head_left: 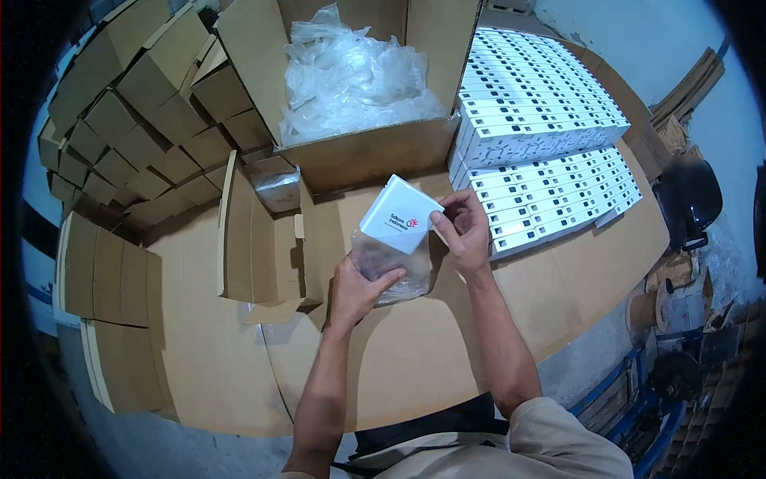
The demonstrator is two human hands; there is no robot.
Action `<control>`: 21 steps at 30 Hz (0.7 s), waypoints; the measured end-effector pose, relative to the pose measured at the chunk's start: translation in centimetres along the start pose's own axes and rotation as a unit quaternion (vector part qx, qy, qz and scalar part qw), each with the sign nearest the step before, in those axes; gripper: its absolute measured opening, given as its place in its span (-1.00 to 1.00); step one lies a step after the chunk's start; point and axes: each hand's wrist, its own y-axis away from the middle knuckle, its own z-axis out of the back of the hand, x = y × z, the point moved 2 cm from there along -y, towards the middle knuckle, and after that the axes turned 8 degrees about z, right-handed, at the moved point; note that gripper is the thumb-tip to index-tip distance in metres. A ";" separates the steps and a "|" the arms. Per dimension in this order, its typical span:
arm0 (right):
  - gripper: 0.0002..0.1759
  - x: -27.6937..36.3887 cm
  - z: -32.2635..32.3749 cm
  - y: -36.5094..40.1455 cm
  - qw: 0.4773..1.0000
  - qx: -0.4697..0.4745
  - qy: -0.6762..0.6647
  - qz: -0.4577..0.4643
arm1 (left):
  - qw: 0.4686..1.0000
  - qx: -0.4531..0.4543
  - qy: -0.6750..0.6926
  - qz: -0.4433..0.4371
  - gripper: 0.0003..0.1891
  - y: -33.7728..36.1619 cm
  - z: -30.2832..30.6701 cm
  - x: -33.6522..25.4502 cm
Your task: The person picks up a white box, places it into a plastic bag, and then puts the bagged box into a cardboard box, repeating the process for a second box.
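Note:
A square white box (399, 209) printed "Telkom Indonesia" sits partly in a clear plastic bag (391, 267), tilted with its upper part out of the bag. My left hand (357, 289) is closed on the bag's lower left side, thumb across the plastic. My right hand (464, 231) pinches the box's right corner between thumb and fingers. Just left of my hands stands an open cardboard box (271, 247) with a plastic-wrapped item (279, 190) at its far end.
Behind my hands, a large carton (375, 156) holds crumpled clear plastic bags (351, 80). White units (550, 191) stand in packed rows at the right. Many small cardboard boxes (144, 128) are piled at the left. Cardboard (407, 359) covers the table. A black chair (690, 199) is at far right.

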 end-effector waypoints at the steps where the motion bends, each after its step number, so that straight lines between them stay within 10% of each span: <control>1: -0.73 -0.1 0.0 0.0 1.000 0.002 -0.007 0.000 | 1.000 0.003 0.004 -0.006 -0.45 -0.2 0.0 0.4; 21: -0.72 -0.6 -0.2 0.0 0.997 0.044 0.039 -0.046 | 0.999 -0.035 0.035 -0.001 -0.53 -0.8 0.1 2.3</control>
